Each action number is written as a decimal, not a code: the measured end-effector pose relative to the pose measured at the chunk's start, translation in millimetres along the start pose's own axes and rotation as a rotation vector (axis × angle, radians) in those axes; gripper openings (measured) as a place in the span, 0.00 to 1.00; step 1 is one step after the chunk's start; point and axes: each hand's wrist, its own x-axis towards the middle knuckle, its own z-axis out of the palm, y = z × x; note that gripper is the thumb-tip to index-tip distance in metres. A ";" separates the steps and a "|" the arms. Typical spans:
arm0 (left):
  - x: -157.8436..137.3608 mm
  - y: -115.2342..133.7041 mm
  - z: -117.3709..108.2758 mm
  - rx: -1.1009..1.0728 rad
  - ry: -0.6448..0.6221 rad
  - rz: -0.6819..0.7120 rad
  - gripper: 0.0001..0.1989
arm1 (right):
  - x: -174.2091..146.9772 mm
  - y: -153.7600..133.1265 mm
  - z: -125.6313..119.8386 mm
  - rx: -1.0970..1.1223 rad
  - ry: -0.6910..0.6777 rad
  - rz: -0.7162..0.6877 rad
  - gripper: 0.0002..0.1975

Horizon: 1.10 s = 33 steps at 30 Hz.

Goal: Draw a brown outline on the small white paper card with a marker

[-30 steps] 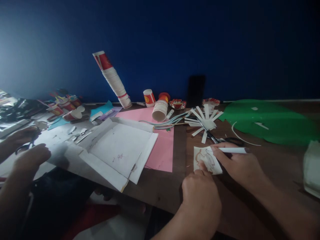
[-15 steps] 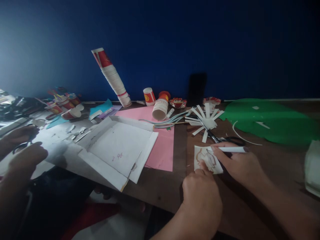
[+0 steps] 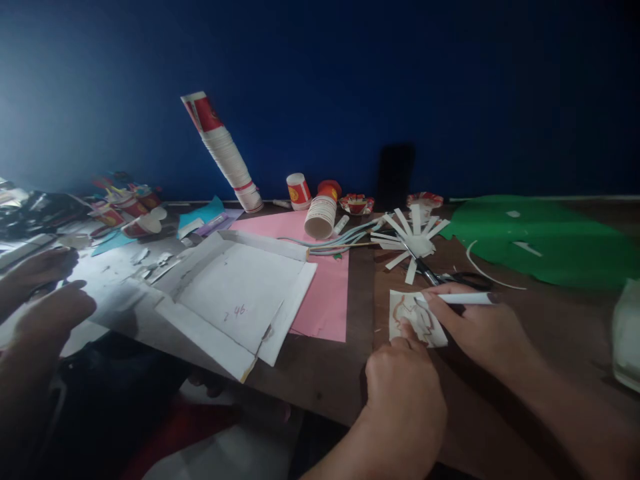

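My right hand (image 3: 480, 327) grips a white marker (image 3: 467, 299) between thumb and fingers, its tip at the upper part of a small white paper (image 3: 397, 340). Brown curved outlines are drawn on that paper. With the index finger stretched out and the other fingers curled under, my left hand (image 3: 407, 393) holds the paper down on the brown table. Whether a cut-out lies under that fingertip, I cannot tell. Just beyond my right hand lie scissors (image 3: 425, 270), their blades over a white paper fringed into strips (image 3: 420, 245).
A white box lid (image 3: 235, 293) rests partly on pink paper (image 3: 327, 300). Paper cups (image 3: 320, 217) and a tall leaning cup stack (image 3: 225, 157) stand behind. Green sheet (image 3: 540, 240) lies right; a glass jar (image 3: 627, 340) is at the edge. Another person's hands (image 3: 55, 300) work at left.
The marker tip stays at the paper's upper part, with hardly any shift. Both my hands keep nearly the same place. The other person's hands at left moved slightly.
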 end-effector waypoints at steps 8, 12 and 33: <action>-0.2 -0.1 -1.0 -0.014 -0.021 -0.011 0.32 | 0.1 -0.6 -0.2 0.009 0.002 0.006 0.14; -0.6 -0.4 0.6 -0.018 -0.002 -0.007 0.32 | 0.2 -4.3 -2.0 0.009 -0.008 0.023 0.13; -1.5 -0.1 3.2 0.005 0.028 0.006 0.31 | -0.5 -10.8 -6.9 0.012 -0.017 0.087 0.17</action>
